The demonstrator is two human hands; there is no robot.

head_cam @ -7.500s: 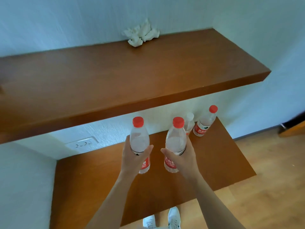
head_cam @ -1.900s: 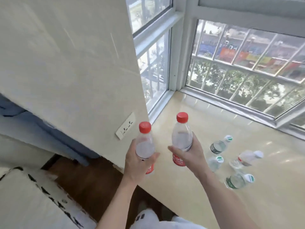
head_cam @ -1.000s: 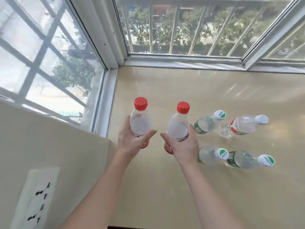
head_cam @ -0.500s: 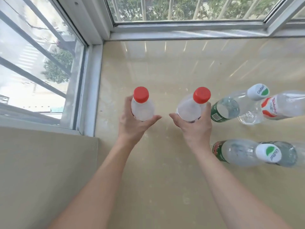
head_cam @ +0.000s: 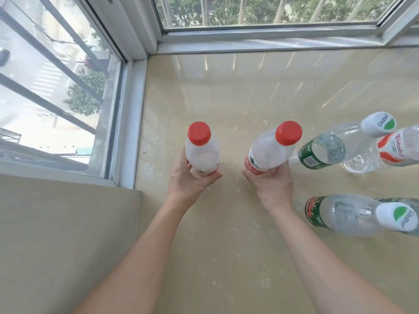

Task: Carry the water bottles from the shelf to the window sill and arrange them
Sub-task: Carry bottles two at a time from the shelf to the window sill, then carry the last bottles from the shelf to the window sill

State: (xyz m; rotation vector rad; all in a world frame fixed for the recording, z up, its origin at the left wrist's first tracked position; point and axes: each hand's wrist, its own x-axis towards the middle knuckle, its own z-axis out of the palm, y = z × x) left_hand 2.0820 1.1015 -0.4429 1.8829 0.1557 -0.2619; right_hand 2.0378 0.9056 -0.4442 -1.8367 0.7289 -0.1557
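Two red-capped bottles stand over the window sill [head_cam: 226,98]. Left hand [head_cam: 190,180] grips one bottle [head_cam: 201,152]. Right hand [head_cam: 274,182] clasps the other bottle [head_cam: 269,150], green-labelled bottles [head_cam: 322,150] just beside it.

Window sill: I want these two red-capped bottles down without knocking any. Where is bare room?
Bare sill runs from the left window frame to the far frame and under both hands. Crowded at right: four standing bottles.

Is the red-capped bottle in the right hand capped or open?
Capped. The red cap sits on the neck of the bottle held in the right hand.
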